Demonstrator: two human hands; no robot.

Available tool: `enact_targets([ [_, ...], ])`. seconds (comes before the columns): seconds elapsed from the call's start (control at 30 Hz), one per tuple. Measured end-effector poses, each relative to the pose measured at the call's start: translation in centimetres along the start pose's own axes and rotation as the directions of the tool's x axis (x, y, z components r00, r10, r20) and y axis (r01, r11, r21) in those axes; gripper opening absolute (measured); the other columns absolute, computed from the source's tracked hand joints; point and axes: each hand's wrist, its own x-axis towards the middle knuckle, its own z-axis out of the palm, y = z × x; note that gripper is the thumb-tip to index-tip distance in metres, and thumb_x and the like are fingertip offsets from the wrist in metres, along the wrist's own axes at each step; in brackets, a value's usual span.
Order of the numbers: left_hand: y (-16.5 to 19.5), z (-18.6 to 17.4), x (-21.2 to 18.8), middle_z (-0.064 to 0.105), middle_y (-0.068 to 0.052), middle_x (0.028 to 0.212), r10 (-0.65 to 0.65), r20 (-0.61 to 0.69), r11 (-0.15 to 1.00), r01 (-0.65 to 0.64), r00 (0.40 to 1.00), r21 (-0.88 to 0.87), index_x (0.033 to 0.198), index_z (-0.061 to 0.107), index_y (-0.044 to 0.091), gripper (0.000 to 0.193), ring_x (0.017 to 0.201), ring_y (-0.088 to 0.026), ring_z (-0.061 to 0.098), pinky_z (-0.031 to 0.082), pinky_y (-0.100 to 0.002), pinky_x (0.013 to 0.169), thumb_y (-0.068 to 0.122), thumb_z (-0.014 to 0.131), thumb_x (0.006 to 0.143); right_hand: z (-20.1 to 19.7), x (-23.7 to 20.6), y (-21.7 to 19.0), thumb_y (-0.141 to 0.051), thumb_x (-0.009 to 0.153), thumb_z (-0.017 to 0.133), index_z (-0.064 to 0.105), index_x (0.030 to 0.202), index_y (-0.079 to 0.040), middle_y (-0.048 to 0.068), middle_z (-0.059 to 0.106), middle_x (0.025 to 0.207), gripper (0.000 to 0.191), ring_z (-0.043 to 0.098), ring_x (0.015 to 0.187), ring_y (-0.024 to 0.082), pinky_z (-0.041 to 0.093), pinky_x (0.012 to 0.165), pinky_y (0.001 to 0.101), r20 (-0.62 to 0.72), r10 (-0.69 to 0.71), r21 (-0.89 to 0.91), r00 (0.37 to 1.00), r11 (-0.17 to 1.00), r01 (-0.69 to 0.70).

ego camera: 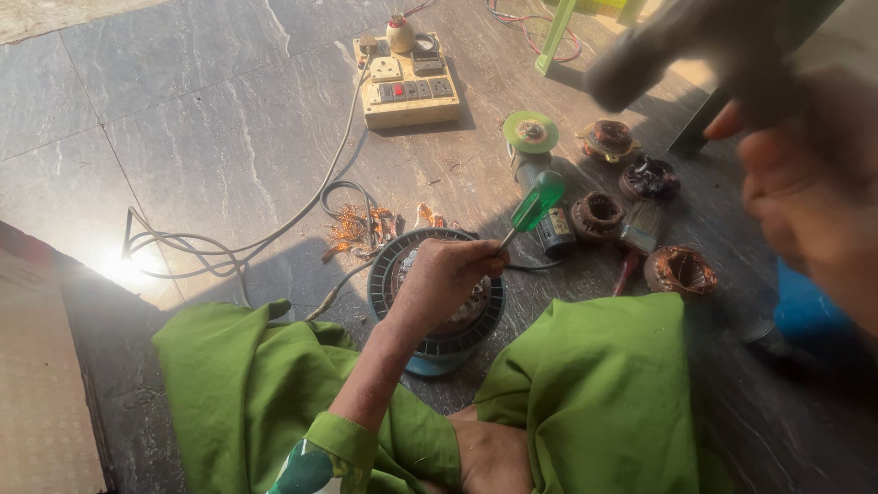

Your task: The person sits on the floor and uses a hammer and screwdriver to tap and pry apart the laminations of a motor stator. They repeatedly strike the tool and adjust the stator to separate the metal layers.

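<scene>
My left hand (445, 279) is closed around a green-handled screwdriver (533, 207) whose tip stands on the round motor housing (437, 302) on the floor between my knees, while my right hand (805, 197) is raised, blurred, fingers curled around a dark hammer-like tool (695, 46). A skewed blow could glance off onto my knuckles or slip into the windings. I count one switchboard (406, 80), one grinder (532, 146), five loose copper-wound coils (680, 271), one brush (637, 233).

Green-handled screwdriver (535, 205) tilted, tip down on round dark finned motor housing (437, 297), floor-set between knees.
</scene>
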Motion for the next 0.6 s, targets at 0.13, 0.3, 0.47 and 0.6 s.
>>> enact_targets([
  [0.13,-0.2,-0.1,0.3,0.08,-0.009,0.091,0.046,-0.001,0.999,-0.046,0.999,-0.014,0.111,0.075,0.003,0.018,0.087,-0.017,0.081,0.064,-0.029,0.076,0.004,0.07,0.094,0.0,-0.2,0.5,-0.039,0.099,0.067,0.072,0.133,-0.016,0.009,0.059,0.065,0.041,0.054,0.052,0.019,0.043,0.047,0.0369,0.012,0.046,-0.034,0.999,0.998,-0.045],
  [0.3,-0.2,-0.1,-0.1,0.081,-0.009,0.09,0.029,0.025,1.0,-0.029,0.999,-0.008,0.111,0.076,0.003,0.018,0.086,-0.017,0.081,0.064,-0.028,0.076,0.004,0.069,0.094,-2.6,0.5,2.7,-0.041,0.1,0.066,0.074,0.133,-0.017,0.01,0.061,0.067,0.042,0.056,0.055,0.02,0.045,0.049,0.038,-0.1,0.079,0.174,0.992,0.983,-0.061],
  [0.47,-0.1,-0.1,0.0,0.08,-0.009,0.091,0.018,0.042,1.0,-0.018,0.999,0.01,0.112,0.075,0.003,0.019,0.087,-0.017,0.081,0.063,-0.028,0.076,0.004,0.069,0.094,-0.5,-1.8,1.7,-0.044,0.101,0.065,0.075,0.133,-0.018,0.01,0.062,0.07,0.042,0.058,0.058,0.022,0.047,0.051,0.0392,0.083,0.087,-0.308,0.993,0.95,-0.058],
  [0.6,0.1,-0.1,0.1,0.08,-0.007,0.088,0.019,0.035,1.0,-0.02,0.999,0.02,0.111,0.076,0.005,0.019,0.081,-0.016,0.081,0.063,-0.028,0.072,0.005,0.069,0.093,-1.4,1.1,-1.7,-0.045,0.101,0.064,0.073,0.133,-0.016,0.01,0.061,0.069,0.044,0.057,0.056,0.021,0.046,0.049,0.0386,-0.005,0.038,-0.045,0.999,0.998,-0.038],
])
